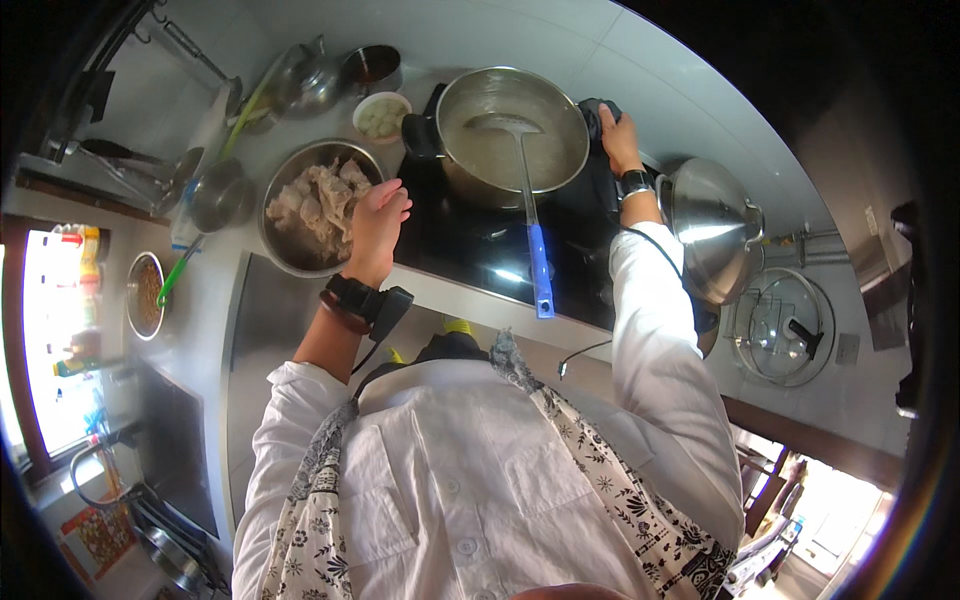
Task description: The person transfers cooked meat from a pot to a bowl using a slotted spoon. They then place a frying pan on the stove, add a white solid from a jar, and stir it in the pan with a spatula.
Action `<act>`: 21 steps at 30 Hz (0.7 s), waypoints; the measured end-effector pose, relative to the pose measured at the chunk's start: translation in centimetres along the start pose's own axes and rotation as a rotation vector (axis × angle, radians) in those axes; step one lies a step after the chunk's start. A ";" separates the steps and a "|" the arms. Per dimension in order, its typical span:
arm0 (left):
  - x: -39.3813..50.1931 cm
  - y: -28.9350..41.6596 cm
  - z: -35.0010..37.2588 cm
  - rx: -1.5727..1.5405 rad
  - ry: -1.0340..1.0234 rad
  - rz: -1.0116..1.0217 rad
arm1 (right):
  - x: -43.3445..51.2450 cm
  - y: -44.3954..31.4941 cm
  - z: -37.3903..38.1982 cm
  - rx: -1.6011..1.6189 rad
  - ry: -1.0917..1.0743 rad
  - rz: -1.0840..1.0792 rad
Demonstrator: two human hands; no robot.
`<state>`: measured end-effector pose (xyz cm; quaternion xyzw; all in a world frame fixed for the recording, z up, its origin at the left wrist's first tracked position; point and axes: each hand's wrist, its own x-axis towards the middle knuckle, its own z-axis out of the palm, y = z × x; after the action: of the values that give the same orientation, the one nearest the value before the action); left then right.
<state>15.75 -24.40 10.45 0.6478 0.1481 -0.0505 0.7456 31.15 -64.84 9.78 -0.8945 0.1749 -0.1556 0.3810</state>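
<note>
My right hand [619,142] is at the right side of a large stainless steel pot [480,176], its fingers on the black side handle [602,112]. The pot stands on a black glass cooktop [442,232] and holds cloudy liquid. A metal slotted turner [528,187] with a blue handle leans over the pot's front rim, its head inside. My left hand [376,229] hovers at the right edge of a steel bowl [271,247] of pale meat pieces [319,202]. Nothing shows in its loosely bent fingers; the thumb is hidden.
Behind the meat bowl stand a small bowl of pale round pieces [381,118], a dark pot [373,69] and a metal kettle [307,79]. A steel ladle [223,196] lies left. Right of the cooktop are a domed steel wok lid [709,225] and a glass lid [784,326].
</note>
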 end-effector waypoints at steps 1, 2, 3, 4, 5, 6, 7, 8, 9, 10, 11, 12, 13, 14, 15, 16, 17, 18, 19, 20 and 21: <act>0.1 -0.1 0.0 0.004 0.008 0.006 | 0.1 0.3 0.2 0.007 0.024 -0.001; 0.3 -0.2 0.0 -0.005 0.020 0.014 | 0.1 0.6 0.4 0.013 0.046 0.012; 0.6 -0.2 0.0 -0.011 0.033 0.015 | 0.3 0.7 0.5 0.057 0.007 0.049; 0.9 -0.1 0.0 -0.004 0.029 0.026 | 0.3 0.8 0.5 0.062 0.003 0.033; 1.3 0.0 0.0 0.021 0.033 0.018 | 0.4 0.8 0.5 0.067 0.017 0.034; 1.6 0.1 0.2 0.000 0.032 0.033 | 0.4 0.7 0.6 0.070 0.013 0.008; 1.9 0.2 0.2 -0.041 0.023 0.047 | 0.4 0.7 0.5 0.068 0.021 0.009; 2.1 0.4 0.3 -0.086 0.025 0.026 | 0.3 0.5 0.5 0.034 0.031 0.020; 2.3 0.5 0.5 -0.131 0.020 0.008 | 0.2 0.4 0.5 0.164 -0.007 0.048; 2.5 0.5 0.8 -0.159 0.034 0.013 | 0.0 0.3 0.4 0.293 -0.044 0.078; 2.7 0.6 1.1 -0.187 0.047 0.018 | -0.2 0.2 0.3 0.422 -0.075 0.131; 2.9 0.7 1.5 -0.210 0.058 0.022 | -0.4 0.1 0.1 0.393 -0.076 0.162; 3.1 0.8 1.8 -0.208 0.064 0.018 | -0.5 -0.1 0.0 0.381 -0.089 0.171; 3.4 0.8 2.2 -0.202 0.068 0.015 | -0.5 -0.2 -0.2 0.368 -0.094 0.182; 3.6 0.8 2.5 -0.196 0.071 0.012 | -0.5 -0.4 -0.3 0.359 -0.104 0.189; 3.9 0.9 2.8 -0.209 0.105 0.003 | -0.4 -0.4 -0.5 0.312 -0.107 0.188; 4.1 0.9 2.9 -0.213 0.120 -0.006 | -0.2 -0.5 -0.7 0.270 -0.117 0.182; 4.2 1.0 3.0 -0.216 0.135 -0.016 | -0.1 -0.5 -0.8 0.227 -0.119 0.186; 4.4 1.0 3.1 -0.221 0.149 -0.026 | 0.1 -0.4 -0.8 0.215 -0.139 0.182; 4.5 1.1 3.1 -0.217 0.152 -0.029 | 0.2 -0.3 -0.9 0.202 -0.152 0.188; 4.5 1.1 3.1 -0.214 0.155 -0.031 | 0.3 -0.1 -0.8 0.186 -0.156 0.187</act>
<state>20.84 -26.73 10.61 0.5641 0.2198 0.0044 0.7959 31.08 -65.40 10.47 -0.8444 0.2122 -0.0648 0.4876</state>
